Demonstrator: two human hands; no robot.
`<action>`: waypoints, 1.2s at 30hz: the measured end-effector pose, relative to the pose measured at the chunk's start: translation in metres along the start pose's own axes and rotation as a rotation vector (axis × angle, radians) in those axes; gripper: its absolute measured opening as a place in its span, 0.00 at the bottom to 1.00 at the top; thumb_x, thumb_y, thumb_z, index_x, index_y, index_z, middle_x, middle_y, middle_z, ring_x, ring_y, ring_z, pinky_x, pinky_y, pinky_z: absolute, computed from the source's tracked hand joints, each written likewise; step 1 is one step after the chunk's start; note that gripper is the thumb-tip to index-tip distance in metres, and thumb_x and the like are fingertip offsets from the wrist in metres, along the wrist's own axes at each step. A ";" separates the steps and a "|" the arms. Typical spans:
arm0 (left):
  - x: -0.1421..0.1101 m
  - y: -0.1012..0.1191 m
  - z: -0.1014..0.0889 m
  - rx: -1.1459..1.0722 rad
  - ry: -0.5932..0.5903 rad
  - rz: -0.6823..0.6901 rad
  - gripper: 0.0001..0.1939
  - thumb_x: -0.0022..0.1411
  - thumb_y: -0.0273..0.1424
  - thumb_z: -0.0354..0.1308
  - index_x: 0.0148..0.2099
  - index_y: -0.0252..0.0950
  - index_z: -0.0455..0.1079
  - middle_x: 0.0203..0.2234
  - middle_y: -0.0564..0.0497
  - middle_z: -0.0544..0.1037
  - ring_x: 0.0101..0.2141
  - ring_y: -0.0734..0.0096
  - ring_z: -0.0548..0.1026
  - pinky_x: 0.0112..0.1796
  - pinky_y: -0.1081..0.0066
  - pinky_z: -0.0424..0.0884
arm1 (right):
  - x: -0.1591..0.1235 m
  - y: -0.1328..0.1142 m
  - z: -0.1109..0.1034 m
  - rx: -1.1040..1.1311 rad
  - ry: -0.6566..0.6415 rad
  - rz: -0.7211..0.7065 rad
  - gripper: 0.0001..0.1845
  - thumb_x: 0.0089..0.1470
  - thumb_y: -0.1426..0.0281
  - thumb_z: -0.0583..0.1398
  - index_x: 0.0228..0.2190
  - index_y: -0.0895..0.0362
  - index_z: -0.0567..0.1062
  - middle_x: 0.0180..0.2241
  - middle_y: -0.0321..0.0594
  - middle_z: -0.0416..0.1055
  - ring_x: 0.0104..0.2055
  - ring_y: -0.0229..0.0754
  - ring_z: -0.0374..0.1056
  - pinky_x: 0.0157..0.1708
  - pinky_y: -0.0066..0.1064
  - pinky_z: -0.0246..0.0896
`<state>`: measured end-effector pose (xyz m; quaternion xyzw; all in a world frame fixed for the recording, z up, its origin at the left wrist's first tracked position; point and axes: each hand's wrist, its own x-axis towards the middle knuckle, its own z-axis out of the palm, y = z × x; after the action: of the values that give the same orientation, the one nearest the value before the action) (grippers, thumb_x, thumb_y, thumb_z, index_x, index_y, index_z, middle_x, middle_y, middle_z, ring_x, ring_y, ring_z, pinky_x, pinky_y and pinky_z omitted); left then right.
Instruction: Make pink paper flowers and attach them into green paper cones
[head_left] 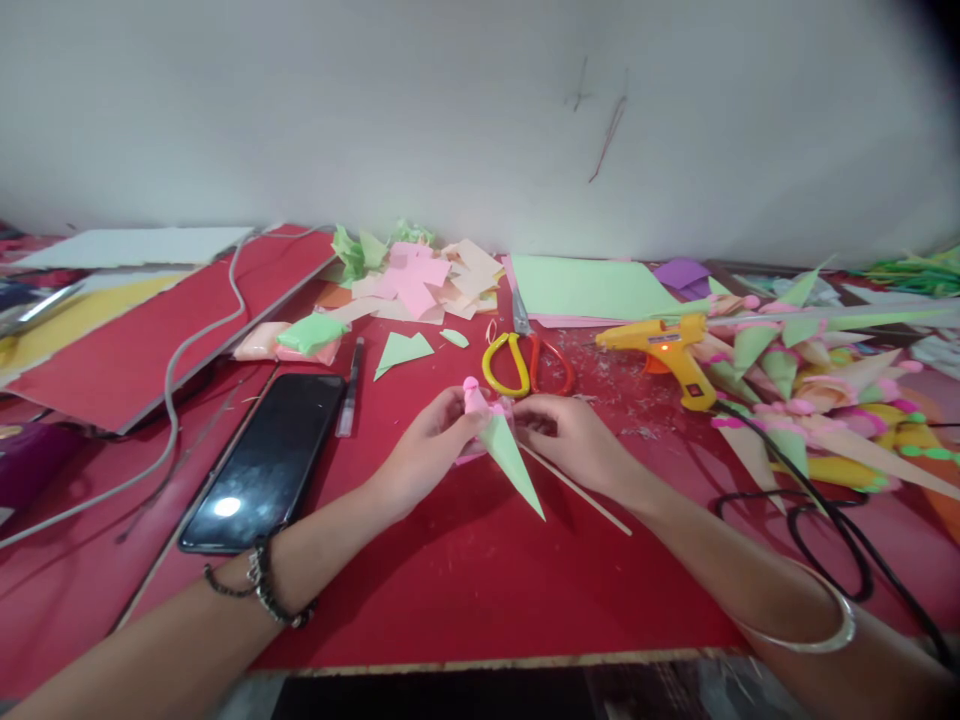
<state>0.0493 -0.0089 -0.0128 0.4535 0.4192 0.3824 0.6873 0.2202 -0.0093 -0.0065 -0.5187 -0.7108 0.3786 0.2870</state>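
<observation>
Near the frame's center, the left hand (429,445) is pinching a smooth pale-green paper cone (514,465) by its knobby pink end (472,398). The right hand (581,440) is curling beside it; I cannot tell what it is gripping. A thin straight stick (581,492) is slanting below. Right of center, a yellow plastic glue gun (671,343) is lying.

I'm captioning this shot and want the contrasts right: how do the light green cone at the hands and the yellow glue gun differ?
The cone is pale green; the glue gun is mainly yellow.
The cone is held by the left hand, while the glue gun is unheld.
The cone's tip points down and right in the picture; the glue gun's nozzle points left.
Both narrow toward one end.
</observation>
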 end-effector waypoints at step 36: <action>-0.001 0.001 0.001 0.037 -0.031 0.015 0.13 0.54 0.36 0.53 0.41 0.37 0.63 0.36 0.50 0.69 0.40 0.69 0.69 0.43 0.67 0.65 | 0.001 -0.002 0.002 0.859 0.154 0.192 0.06 0.42 0.69 0.62 0.27 0.57 0.75 0.28 0.35 0.71 0.32 0.33 0.67 0.41 0.31 0.63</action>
<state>0.0499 -0.0096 -0.0111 0.4750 0.4120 0.3726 0.6825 0.2167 -0.0090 -0.0057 -0.4428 -0.4142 0.6245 0.4922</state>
